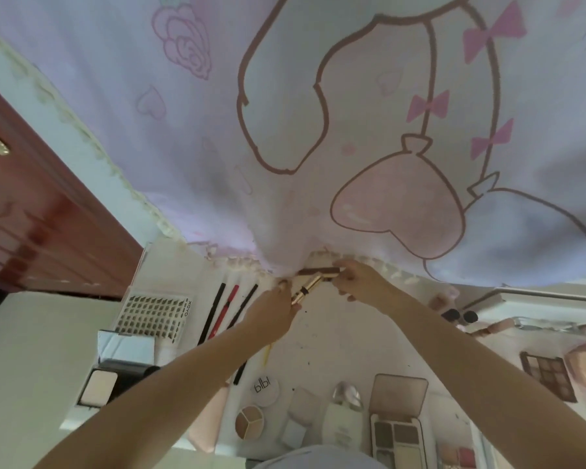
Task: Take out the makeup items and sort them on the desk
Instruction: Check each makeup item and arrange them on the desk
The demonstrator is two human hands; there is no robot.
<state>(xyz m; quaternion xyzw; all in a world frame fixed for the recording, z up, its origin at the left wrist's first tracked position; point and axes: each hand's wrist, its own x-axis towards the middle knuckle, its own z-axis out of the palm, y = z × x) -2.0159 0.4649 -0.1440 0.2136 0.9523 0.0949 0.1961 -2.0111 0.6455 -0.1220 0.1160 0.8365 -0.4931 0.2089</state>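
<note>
On the white desk (335, 336), my left hand (271, 316) and my right hand (356, 279) meet at the far edge, under the hem of a printed curtain. My left hand grips the lower end of a gold lipstick tube (307, 289) that lies slanted between both hands. My right hand pinches a thin brown stick (318, 271) lying crosswise just above the tube; its fingertips also touch the tube's top end. Three pencils, black (215, 311), red (226, 311) and black (246, 308), lie side by side left of my left hand.
A false-lash tray (153, 316) and a white compact (97, 387) sit at the left. Near me lie a round cushion case (264, 389), a three-colour pot (249, 423), a white bottle (340, 424) and an open palette (398, 418). Another palette (548, 375) lies right. The pink-print curtain (318, 130) hangs behind.
</note>
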